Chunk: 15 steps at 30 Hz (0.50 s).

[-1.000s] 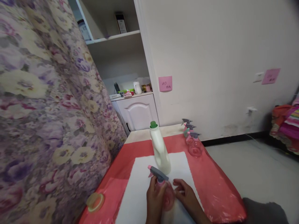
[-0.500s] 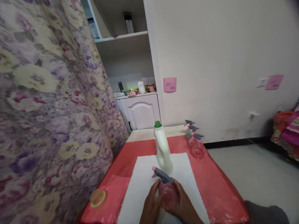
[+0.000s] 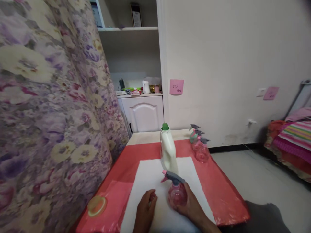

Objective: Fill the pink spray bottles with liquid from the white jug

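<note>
My right hand is closed around a pink see-through spray bottle with a grey and pink trigger head, over the white cloth. The bottle is upright, its nozzle pointing left. To its left, apart from it, is my left hand, with its fingers curled in and nothing visible in them. Just behind the spray bottle stands a pale green detergent jug with a green top, on the white cloth.
Several spray bottles stand in a row at the table's back right. A roll of tape lies on the red table cover at left. A floral curtain hangs beside the table's left edge; a bed is at right.
My left hand has come off the spray bottle and moved left. The right hand keeps the bottle, now slightly further right. The view has turned a little to the right.
</note>
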{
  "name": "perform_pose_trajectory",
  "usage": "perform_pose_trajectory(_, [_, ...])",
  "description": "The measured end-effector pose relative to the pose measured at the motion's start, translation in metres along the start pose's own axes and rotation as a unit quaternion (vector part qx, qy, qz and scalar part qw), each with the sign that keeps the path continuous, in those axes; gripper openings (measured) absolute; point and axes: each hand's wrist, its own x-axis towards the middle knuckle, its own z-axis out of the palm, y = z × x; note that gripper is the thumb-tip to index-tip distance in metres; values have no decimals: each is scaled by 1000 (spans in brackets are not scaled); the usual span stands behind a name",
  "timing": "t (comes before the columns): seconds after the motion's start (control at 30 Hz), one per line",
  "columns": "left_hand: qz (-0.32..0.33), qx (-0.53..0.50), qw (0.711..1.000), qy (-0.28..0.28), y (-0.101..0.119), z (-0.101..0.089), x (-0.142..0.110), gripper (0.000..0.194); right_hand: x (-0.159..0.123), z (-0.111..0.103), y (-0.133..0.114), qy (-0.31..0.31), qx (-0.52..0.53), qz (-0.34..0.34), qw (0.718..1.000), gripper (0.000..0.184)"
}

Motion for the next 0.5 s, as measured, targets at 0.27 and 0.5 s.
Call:
perform_pose_trajectory(0.27, [8,-14,1000,-8,-4,-2,6,30,2,-17,7,-11,84,37,996,90])
perform_pose_trajectory(0.5, [7,-14,1000,0,1,-4,5,28,-8,-13,10,34,1,45,998,88])
